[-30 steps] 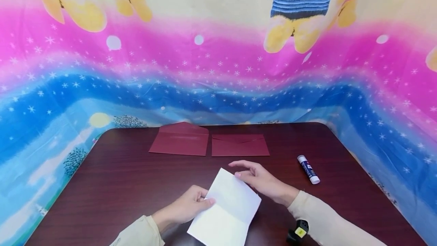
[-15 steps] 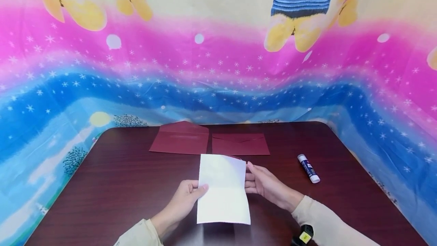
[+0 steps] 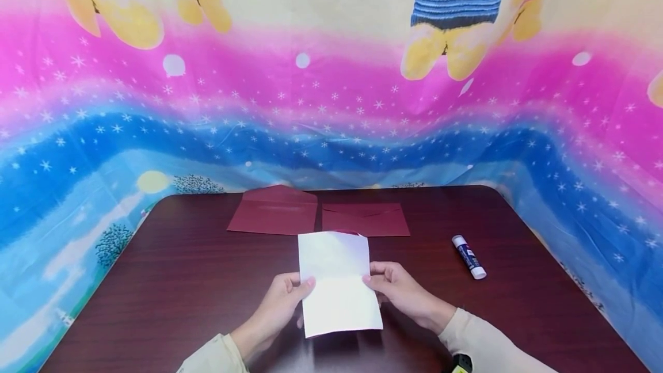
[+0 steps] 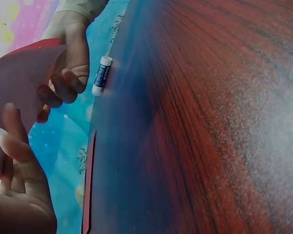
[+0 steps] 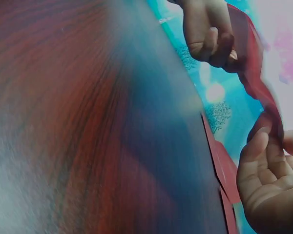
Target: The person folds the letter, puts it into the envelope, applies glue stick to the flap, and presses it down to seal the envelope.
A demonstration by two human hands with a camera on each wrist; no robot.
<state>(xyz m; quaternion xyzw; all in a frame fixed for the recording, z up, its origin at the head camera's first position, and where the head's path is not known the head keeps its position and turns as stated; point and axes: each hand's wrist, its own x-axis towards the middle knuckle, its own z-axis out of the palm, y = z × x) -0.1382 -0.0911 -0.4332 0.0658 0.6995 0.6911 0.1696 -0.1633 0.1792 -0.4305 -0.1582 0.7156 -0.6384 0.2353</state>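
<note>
Though the white paper sheet (image 3: 340, 304) is creased, I see it not yet set down, sides pinched in the left hand (image 3: 275, 305) and right hand (image 3: 408, 295), nearer than the closed maroon envelope (image 3: 373, 223).

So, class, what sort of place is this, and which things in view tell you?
Probably an improvised tabletop craft or stationery workspace, indoors by the look of it: a dark wood-grained table, red envelopes with what looks like a glue stick, and a cartoon-printed cloth hung around it.
</note>
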